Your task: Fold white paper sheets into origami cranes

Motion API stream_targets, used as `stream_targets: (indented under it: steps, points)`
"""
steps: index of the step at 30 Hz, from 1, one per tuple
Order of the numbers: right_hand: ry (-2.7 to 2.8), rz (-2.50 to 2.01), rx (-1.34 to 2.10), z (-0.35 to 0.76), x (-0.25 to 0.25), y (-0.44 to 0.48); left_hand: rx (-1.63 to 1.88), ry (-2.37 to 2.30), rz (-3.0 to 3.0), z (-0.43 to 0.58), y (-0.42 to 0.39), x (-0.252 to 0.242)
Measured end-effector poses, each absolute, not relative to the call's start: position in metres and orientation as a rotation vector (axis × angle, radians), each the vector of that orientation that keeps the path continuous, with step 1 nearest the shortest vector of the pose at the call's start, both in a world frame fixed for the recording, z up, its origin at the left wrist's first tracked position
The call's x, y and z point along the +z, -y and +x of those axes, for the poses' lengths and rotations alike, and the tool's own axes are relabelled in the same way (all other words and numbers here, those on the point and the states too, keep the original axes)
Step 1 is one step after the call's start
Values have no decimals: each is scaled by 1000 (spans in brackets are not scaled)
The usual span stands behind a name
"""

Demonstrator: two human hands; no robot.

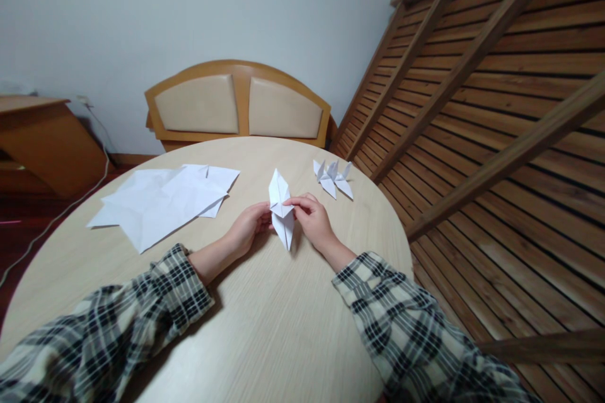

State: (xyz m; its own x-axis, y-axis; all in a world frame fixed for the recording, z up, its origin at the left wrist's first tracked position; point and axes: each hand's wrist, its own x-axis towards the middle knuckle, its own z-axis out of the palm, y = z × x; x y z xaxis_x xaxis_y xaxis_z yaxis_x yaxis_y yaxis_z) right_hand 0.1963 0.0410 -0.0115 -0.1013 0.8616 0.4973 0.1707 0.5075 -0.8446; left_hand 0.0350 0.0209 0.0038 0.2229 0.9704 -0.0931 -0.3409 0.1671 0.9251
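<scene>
A white sheet of paper folded into a long diamond, a folded paper form (283,227), is held between my two hands above the table, its points facing away from and toward me. My left hand (248,227) grips its left edge, with some fingers tucked behind or under it. From the other side my right hand (314,217) pinches it near the middle, thumb and forefinger on the small centre flap. Folded paper cranes (333,177) stand close together on the table, beyond my right hand.
Several creased white paper sheets (165,198) lie overlapping on the left of the round wooden table (265,327). Behind it is a headboard (243,101) with pale panels. A slatted wooden frame (472,138) leans along the right side. A white cable (70,204) runs at far left.
</scene>
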Motion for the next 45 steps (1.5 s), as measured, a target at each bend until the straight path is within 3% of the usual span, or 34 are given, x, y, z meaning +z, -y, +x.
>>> stream_targets:
  steps: [27,38,45]
  points:
    - [1682,-870,688,195,-10,-37,1123,-866,1030,32,-24,-4]
    - [1478,-973,1015,193,-18,-42,1157,-864,1168,36,-21,-9]
    - [1594,-1022,1002,192,-17,-42,1183,-916,1332,37,-19,-13]
